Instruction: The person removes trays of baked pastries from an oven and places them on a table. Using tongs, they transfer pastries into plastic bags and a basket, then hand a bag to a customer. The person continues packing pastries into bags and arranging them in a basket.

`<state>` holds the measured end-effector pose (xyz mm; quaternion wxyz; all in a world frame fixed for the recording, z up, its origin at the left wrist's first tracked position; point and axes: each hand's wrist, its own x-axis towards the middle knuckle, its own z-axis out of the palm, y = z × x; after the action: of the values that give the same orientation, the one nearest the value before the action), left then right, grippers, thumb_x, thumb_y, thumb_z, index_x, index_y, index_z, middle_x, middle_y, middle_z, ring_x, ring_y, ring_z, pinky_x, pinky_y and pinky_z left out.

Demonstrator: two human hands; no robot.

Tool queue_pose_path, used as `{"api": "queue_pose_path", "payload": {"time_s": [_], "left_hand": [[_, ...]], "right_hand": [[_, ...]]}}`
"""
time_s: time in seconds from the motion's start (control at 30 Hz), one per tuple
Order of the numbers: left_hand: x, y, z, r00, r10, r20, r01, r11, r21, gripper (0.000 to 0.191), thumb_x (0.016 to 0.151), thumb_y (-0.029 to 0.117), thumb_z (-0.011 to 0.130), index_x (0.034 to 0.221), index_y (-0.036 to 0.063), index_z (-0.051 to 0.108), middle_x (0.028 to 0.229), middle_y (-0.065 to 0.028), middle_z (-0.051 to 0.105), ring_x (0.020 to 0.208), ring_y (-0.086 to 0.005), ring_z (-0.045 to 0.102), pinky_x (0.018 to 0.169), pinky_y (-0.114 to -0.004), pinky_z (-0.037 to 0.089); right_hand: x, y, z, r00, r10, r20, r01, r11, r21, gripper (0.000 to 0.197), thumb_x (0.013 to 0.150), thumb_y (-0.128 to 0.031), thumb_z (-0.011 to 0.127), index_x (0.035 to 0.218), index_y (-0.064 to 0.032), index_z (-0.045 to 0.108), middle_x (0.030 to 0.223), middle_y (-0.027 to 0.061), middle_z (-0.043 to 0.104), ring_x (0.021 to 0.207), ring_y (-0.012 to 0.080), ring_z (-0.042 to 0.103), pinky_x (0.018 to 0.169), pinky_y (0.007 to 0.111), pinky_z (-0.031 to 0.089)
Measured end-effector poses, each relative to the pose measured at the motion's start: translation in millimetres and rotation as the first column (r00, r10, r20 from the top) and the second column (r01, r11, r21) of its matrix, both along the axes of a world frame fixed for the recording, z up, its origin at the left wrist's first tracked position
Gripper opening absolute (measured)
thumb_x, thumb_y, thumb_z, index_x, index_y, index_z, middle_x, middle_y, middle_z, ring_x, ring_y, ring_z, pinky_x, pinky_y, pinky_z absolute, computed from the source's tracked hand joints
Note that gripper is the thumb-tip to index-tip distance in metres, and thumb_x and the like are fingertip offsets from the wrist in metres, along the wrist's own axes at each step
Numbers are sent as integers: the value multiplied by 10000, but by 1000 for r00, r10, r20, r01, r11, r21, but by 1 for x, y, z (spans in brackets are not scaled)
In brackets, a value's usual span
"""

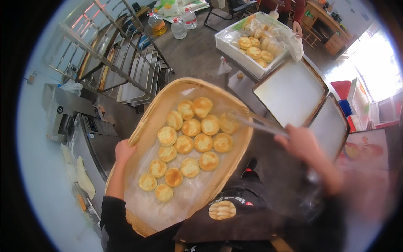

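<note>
My left hand [125, 150] grips the left rim of a large woven basket [241, 148], which is tilted in front of my body. Many round, golden-browned flat cakes [191, 127] lie inside it, partly on a whitish lining sheet [141, 204]. My right hand [299, 141] holds metal tongs [261, 125] that reach over the basket's right rim. Their blurred tips are at a cake [228, 123] near that side; whether they pinch it, I cannot tell.
A white crate [233, 52] of bagged cakes stands ahead, with another person's hand [297, 29] at its plastic bag. Baking trays [291, 91] lie at the right. A metal rack [116, 66] stands at the left, near steel equipment [70, 110]. Bottles [179, 29] stand on the floor beyond.
</note>
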<state>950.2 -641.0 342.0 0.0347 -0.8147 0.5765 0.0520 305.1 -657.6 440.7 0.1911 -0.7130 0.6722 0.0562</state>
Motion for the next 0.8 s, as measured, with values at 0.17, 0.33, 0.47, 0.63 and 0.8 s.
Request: {"api": "queue_pose_path", "payload": {"time_s": [0.17,0.33,0.47,0.63,0.8], "left_hand": [[40,68,-25,993,110,-44,-110,994,13,346,779,320,750,984,40,764,908,-244,722,899,-428,706,788,-508,562],[83,99,-46,976,214,-38,-213,977,31,376,729,289,828,947,-9,756,883,-259,724,870,-433,714,772,-514,568],[97,97,-51,974,225,28,-226,974,22,374,724,289,836,932,-12,757,879,-257,724,867,-439,712,776,-516,566],[66,43,-76,992,127,19,-128,988,84,378,736,290,837,948,-11,749,884,-257,720,868,-444,703,789,-513,561],[-1,-95,-177,1000,0,-5,1,993,122,360,788,353,791,946,33,745,908,-242,724,885,-434,704,798,-525,560]], "right_hand": [[32,86,-96,773,-431,465,336,900,277,500,826,-437,843,1009,-8,661,789,126,695,757,234,682,681,386,540],[160,128,-214,272,-663,698,-100,702,705,341,968,-346,727,908,-15,671,758,38,671,708,105,630,659,283,517],[207,118,-251,469,-565,679,-24,760,649,343,931,-332,778,845,-23,657,746,28,661,688,103,631,627,288,522],[198,101,-302,221,-792,569,165,605,779,339,868,-269,841,816,0,640,765,59,678,684,120,666,619,290,576],[169,43,-420,-64,-887,458,391,400,829,336,858,-282,845,882,14,689,764,43,684,641,113,642,564,283,531]]}}
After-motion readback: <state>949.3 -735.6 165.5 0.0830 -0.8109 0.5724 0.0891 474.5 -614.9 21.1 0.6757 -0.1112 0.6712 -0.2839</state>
